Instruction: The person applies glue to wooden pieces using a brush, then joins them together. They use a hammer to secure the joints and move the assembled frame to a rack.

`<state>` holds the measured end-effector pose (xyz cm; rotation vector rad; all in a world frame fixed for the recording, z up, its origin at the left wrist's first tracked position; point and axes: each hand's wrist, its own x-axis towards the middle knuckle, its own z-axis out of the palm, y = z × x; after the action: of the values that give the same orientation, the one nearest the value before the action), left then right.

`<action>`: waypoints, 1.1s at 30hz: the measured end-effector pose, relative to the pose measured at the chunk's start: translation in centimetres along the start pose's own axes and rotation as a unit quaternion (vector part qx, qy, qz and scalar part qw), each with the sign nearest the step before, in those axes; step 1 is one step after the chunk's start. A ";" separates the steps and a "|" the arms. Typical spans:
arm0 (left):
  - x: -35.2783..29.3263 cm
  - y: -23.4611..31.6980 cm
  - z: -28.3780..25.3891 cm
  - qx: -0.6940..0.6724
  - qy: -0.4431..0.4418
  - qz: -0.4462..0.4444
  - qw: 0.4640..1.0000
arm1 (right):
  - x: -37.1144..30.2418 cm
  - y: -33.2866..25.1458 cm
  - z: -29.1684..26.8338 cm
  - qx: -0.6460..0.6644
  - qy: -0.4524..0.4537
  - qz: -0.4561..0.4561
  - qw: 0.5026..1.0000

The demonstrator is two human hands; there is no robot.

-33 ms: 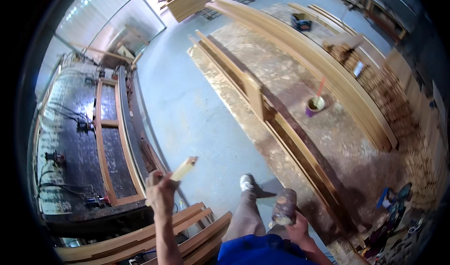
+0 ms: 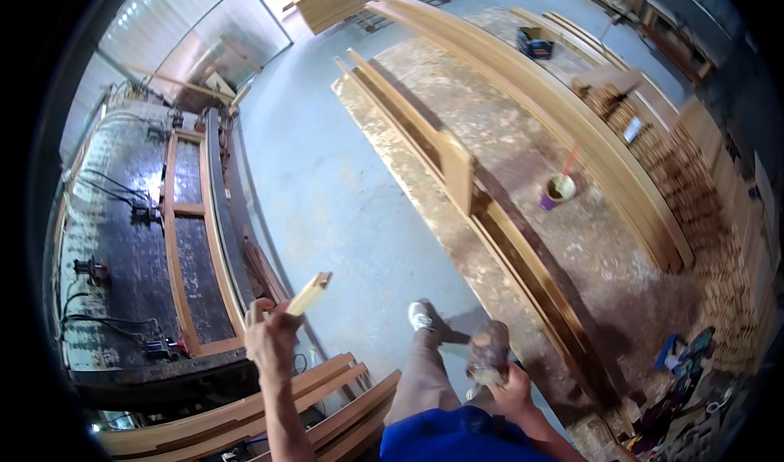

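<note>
My left hand (image 2: 271,339) is raised at the lower left, its fingers closed around a short pale wood block (image 2: 309,294). The block points up and to the right, over the blue-grey floor. Low in the middle, my right hand (image 2: 513,388) grips what looks like a mallet (image 2: 488,352) with a thick, dark, stained cylindrical head. Its handle is mostly hidden by my hand and body. To the right of it runs a long, narrow wooden trough (image 2: 535,286) on a stained work surface (image 2: 441,233), with a short board (image 2: 457,172) standing across it.
At left, a rectangular wooden frame (image 2: 176,278) lies on a dark clamping bench (image 2: 135,290). Long planks (image 2: 327,392) rest at the lower left. Beyond the trough are a purple pot (image 2: 559,191) with a red-handled brush, long boards (image 2: 523,94) and stacked wood pieces (image 2: 678,168).
The view has shifted slightly, so the trough and pot sit a little lower and farther right. Both hands appear slightly farther left, still holding the block and the mallet.
</note>
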<state>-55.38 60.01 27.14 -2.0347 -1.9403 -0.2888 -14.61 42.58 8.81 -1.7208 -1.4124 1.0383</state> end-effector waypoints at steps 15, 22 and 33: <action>23.2 -32.5 15.9 -0.739 0.031 -0.301 0.603 | 63.8 -22.2 27.7 -0.260 0.104 -0.029 0.959; 51.0 -35.4 24.5 -0.740 0.058 -0.254 0.620 | 81.4 -18.4 31.8 -0.279 0.146 0.004 0.949; 88.2 -35.6 41.6 -0.671 -0.006 0.000 0.741 | 75.5 -15.7 28.7 -0.322 0.190 0.059 0.926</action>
<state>-88.37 158.33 22.94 -2.6434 -1.8184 -2.1965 -39.87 119.98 -2.77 -2.3389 -1.4886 0.2505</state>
